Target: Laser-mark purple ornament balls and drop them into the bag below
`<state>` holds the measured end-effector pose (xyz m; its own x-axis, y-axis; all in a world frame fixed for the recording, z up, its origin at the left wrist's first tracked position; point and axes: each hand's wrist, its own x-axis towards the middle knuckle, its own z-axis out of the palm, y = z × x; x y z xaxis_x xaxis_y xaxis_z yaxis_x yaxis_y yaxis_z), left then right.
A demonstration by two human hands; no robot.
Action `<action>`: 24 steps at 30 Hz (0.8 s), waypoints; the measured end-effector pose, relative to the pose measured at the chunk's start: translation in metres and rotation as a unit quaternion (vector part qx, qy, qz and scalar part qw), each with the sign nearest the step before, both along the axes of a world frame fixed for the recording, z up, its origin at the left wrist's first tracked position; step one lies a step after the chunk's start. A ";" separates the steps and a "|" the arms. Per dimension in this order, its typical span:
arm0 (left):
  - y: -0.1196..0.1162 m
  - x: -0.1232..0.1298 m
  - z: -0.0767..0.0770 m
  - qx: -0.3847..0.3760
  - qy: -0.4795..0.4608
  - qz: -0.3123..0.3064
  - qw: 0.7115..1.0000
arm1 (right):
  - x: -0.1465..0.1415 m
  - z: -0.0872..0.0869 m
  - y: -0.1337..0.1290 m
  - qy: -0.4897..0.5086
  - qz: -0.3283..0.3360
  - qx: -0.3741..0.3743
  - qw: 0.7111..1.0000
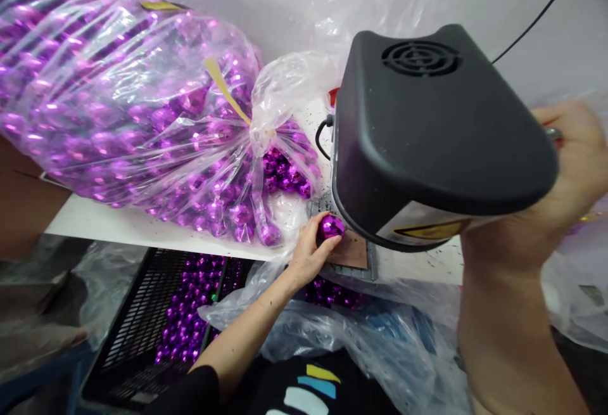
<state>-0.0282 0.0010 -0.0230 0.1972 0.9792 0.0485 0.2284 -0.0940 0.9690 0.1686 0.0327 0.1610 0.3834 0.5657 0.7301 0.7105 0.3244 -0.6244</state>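
Between the thumb and fingers of my left hand [308,251] is a shiny purple faceted ball [331,227]. It is held over a brown pad [349,250] on a grey base plate [372,269], beside the lower edge of a black machine head [441,130]. The machine head has a round vent on top and a yellow warning label [430,230]. My right hand [570,149] is raised and closed at the machine's right side, near a small metal end [552,134]. The machine hides most of its fingers and what they grip.
A large clear bag [142,104] full of purple balls lies on the white table [90,225] at left. Loose purple balls [285,171] sit by its tied neck. Below stands a black crate [133,313] with more balls. Clear plastic sheeting [380,339] drapes over the front edge.
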 end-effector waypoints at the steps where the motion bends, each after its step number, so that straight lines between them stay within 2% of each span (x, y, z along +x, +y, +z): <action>1: 0.000 0.002 -0.001 0.019 0.019 -0.008 1.000 | 0.000 0.001 0.000 0.000 0.002 0.002 1.000; 5: -0.003 0.007 -0.003 0.090 0.088 -0.039 0.991 | -0.001 0.002 -0.001 -0.011 -0.002 0.017 1.000; 8: -0.006 0.010 -0.004 0.135 0.143 -0.068 0.978 | -0.001 0.002 -0.001 -0.014 -0.001 0.001 1.000; 11: -0.009 0.014 -0.004 0.159 0.188 -0.069 0.967 | -0.001 0.002 -0.002 -0.006 0.008 -0.001 1.000; 13: -0.009 0.016 -0.002 0.161 0.205 -0.061 0.964 | -0.001 0.001 -0.002 -0.003 0.012 0.000 1.000; 18: -0.007 0.017 0.008 0.133 0.189 -0.089 0.969 | 0.000 -0.001 -0.001 -0.016 0.003 0.010 1.000; 24: -0.007 0.019 0.009 0.111 0.166 -0.052 0.978 | -0.001 -0.001 -0.002 -0.015 -0.025 0.026 0.999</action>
